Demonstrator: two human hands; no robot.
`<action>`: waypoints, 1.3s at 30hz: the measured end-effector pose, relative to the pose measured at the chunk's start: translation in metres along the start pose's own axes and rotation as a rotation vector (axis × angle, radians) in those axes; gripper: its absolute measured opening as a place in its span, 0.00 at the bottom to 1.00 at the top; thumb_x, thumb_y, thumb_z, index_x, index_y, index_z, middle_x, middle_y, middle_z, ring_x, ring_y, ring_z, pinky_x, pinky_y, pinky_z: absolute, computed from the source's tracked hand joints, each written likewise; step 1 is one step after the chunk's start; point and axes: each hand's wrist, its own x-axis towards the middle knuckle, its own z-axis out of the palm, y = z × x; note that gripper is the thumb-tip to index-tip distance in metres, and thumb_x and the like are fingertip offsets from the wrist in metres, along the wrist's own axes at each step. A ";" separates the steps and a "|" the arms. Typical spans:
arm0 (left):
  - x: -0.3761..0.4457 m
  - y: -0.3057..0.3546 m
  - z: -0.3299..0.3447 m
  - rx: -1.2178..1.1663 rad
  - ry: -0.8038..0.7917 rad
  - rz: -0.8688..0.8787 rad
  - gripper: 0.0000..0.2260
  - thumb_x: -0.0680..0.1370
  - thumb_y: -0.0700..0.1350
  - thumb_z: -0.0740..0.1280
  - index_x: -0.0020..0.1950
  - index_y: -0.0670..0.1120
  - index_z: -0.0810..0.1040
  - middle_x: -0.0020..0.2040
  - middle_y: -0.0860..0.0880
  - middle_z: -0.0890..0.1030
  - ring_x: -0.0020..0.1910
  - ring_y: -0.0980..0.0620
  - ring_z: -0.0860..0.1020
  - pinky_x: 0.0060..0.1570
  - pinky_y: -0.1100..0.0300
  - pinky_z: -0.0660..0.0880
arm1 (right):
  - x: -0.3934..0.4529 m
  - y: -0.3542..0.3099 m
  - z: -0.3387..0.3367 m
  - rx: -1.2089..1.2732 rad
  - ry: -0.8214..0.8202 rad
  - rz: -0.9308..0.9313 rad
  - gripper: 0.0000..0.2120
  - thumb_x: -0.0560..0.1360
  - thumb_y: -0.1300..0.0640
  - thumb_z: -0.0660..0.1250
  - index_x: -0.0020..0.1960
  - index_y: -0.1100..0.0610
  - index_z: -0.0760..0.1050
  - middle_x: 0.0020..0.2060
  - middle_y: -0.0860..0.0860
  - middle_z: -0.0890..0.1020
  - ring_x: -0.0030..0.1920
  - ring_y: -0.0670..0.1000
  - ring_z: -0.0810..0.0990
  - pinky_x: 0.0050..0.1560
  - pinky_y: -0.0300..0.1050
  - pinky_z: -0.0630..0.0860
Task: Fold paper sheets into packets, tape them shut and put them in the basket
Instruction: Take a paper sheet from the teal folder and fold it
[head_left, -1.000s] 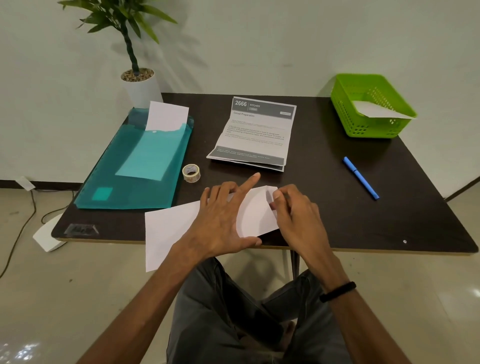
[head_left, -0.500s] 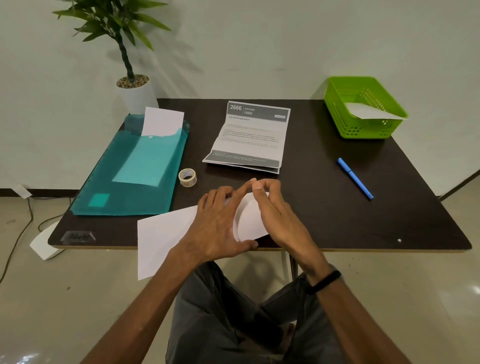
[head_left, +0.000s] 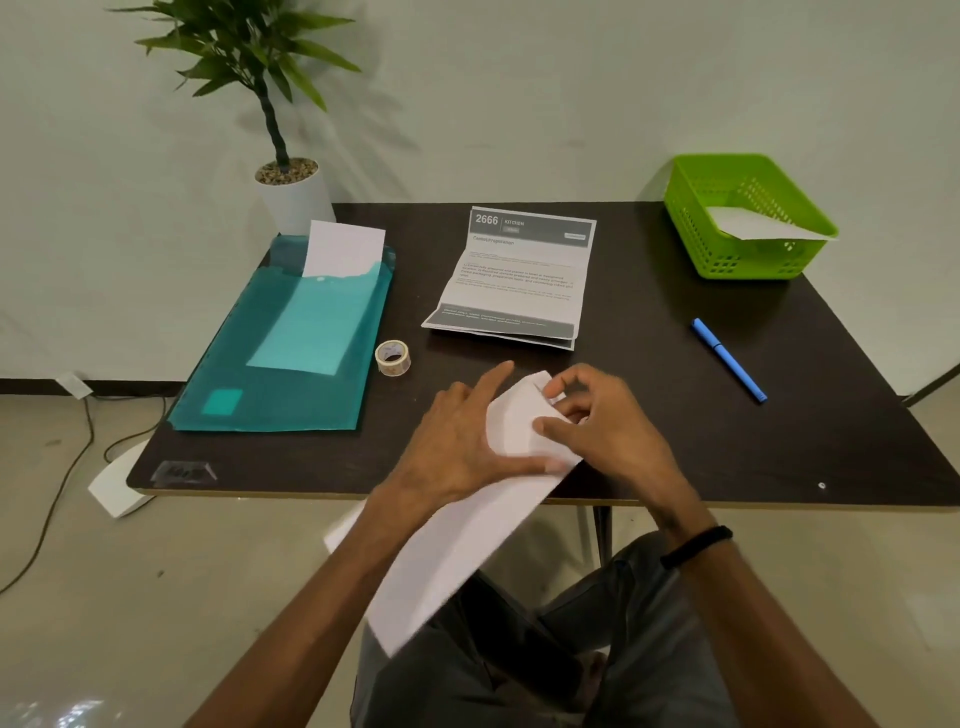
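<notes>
A white paper sheet (head_left: 457, 540) lies at the table's near edge, folded over at its far end, with its long free end hanging off the edge over my lap. My left hand (head_left: 457, 441) presses flat on the sheet. My right hand (head_left: 597, 421) pinches the folded flap at its far corner. A small roll of tape (head_left: 392, 357) stands left of my hands. The green basket (head_left: 691, 228) sits at the far right corner with one white folded packet (head_left: 763, 224) inside.
A teal plastic folder (head_left: 260, 374) with white sheets (head_left: 343, 249) sticking out lies at the left. A printed instruction page (head_left: 514, 280) lies in the middle. A blue pen (head_left: 727, 359) lies at the right. A potted plant (head_left: 291, 192) stands behind the table.
The sheet has swung round, so its free end now hangs toward my lap instead of pointing left. My right hand shifted to pinch the folded flap's far corner.
</notes>
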 end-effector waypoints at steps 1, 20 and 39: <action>0.003 0.002 0.001 -0.134 0.016 -0.051 0.47 0.68 0.74 0.71 0.81 0.62 0.54 0.75 0.49 0.70 0.70 0.45 0.73 0.67 0.43 0.75 | 0.003 0.001 -0.003 -0.027 0.008 -0.012 0.14 0.72 0.53 0.79 0.53 0.47 0.77 0.47 0.44 0.84 0.47 0.45 0.83 0.44 0.43 0.83; 0.032 -0.001 0.018 -0.870 0.047 -0.020 0.16 0.82 0.42 0.69 0.67 0.52 0.71 0.59 0.48 0.81 0.53 0.47 0.85 0.42 0.50 0.85 | 0.024 0.029 -0.015 0.345 0.187 0.104 0.28 0.75 0.54 0.77 0.72 0.46 0.73 0.54 0.43 0.85 0.48 0.41 0.85 0.40 0.33 0.78; 0.052 0.006 0.051 0.193 0.485 0.363 0.13 0.75 0.40 0.76 0.59 0.45 0.86 0.55 0.47 0.82 0.54 0.46 0.76 0.48 0.53 0.78 | 0.020 0.037 0.028 -0.633 0.296 -0.200 0.32 0.71 0.63 0.78 0.73 0.56 0.75 0.76 0.59 0.69 0.77 0.63 0.65 0.77 0.62 0.61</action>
